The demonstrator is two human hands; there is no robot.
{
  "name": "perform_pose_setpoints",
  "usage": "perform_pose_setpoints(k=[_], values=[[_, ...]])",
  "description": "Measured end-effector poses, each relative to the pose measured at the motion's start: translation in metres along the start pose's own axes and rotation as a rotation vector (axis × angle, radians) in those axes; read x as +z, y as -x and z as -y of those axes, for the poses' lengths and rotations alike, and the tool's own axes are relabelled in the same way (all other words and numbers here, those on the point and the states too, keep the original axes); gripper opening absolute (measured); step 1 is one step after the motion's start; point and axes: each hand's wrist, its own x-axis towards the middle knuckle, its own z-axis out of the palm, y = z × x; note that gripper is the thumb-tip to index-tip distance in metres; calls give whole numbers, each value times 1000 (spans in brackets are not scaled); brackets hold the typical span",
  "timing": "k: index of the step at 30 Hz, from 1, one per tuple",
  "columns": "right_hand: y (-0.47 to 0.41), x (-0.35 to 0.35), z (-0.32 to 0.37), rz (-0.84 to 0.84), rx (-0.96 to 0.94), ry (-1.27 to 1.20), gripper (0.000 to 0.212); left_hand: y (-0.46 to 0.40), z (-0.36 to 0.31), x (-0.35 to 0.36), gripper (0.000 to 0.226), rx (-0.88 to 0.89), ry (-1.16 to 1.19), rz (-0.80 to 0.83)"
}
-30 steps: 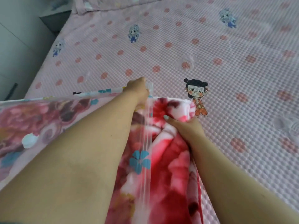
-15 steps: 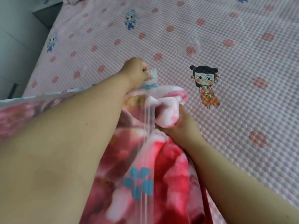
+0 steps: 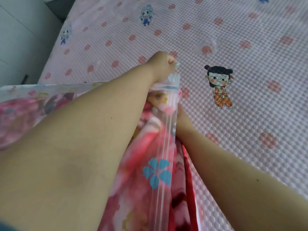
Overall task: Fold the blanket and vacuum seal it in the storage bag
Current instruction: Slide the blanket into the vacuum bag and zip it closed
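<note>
We're in a home bedroom here: a wide bed (image 3: pixel 250 80) fills the view, dressed in a pink quilted sheet dotted with coral spots and printed cartoon children (image 3: pixel 219 86). Off its left edge there's pale floor (image 3: pixel 20 47) and the dark corner of some furniture (image 3: pixel 56 4), too cropped to identify.

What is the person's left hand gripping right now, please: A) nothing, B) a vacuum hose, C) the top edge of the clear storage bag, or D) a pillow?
C: the left hand is curled round the raised top edge of the storage bag, above the floral blanket inside.
</note>
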Motion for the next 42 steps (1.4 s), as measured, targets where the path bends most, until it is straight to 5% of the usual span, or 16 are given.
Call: perform_pose_setpoints(k=[2,6,12,19,21,25,31,35,39,42], values=[[11,-5,0,-72,41,-13,50,16,-11,-8,30,12,35,-54],[58,-4,-6,-62,52,-99,53,77,-6,-14,40,14,-11,-152],[135,13,-46,18,173,129,131,208,16,16,58,-126,-166,-179],[199,-11,-34,200,463,-221,70,377,12,56,54,-472,62,-632],[219,-13,-27,256,449,-228,79,415,9,74,46,-607,146,-711],[249,5,-48,210,359,12,137,462,3,114,43,-742,213,-794],[250,9,-64,124,554,65,99,509,9,153,47,-1137,303,-1061],[263,13,-74,283,636,-104,83,526,19,192,69,-1596,768,-933],[274,14,-84,354,630,-233,65,526,13,224,47,-1392,1321,-979],[276,18,-88,330,632,-258,47,524,2,230,33,-1255,1406,-1058]])
